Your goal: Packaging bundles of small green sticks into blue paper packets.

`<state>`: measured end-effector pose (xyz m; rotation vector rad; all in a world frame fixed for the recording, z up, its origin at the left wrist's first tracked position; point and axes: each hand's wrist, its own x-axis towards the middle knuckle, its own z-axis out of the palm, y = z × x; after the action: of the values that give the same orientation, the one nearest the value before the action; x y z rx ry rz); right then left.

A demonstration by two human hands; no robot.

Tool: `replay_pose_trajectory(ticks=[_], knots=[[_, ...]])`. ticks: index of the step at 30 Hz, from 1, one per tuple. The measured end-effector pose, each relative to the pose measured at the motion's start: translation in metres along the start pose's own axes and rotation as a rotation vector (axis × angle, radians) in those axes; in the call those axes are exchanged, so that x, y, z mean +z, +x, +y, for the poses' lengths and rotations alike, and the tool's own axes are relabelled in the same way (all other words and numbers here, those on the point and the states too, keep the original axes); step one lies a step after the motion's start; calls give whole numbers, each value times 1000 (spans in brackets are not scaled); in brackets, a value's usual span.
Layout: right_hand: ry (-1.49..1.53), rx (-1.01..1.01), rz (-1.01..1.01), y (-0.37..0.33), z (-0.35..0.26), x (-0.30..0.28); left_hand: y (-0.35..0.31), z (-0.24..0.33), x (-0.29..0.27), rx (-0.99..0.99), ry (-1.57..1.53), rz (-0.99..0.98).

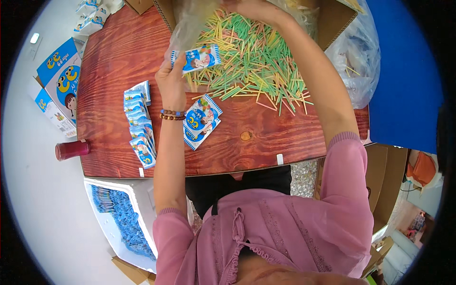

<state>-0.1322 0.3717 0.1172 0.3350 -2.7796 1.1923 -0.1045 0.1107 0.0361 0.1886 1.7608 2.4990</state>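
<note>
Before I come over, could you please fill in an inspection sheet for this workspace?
Surface: red-brown, wood-grained table.
Job's things: heap of thin coloured sticks; overlapping row of blue-and-white packets; smaller packet cluster beside the left forearm.
Clutter: dark-pink container at the table's left edge; clear plastic bag at the right.
Grips: left grip pinches a single packet by its left end; right grip is partly cut off at the top, state unclear.
Cables: possible thin cord at far right, too small to confirm.
Surroundings: printed carton and white foam box left; blue sheet right.
</note>
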Motion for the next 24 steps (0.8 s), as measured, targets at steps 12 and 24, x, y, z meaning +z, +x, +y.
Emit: replay_pose_trajectory(ticks=[12, 24], knots=[[-360, 88, -148, -29, 25, 41, -18, 16, -22, -135, -249, -52], [-725, -18, -75, -41, 3, 93, -110, 18, -54, -231, -476, 109]])
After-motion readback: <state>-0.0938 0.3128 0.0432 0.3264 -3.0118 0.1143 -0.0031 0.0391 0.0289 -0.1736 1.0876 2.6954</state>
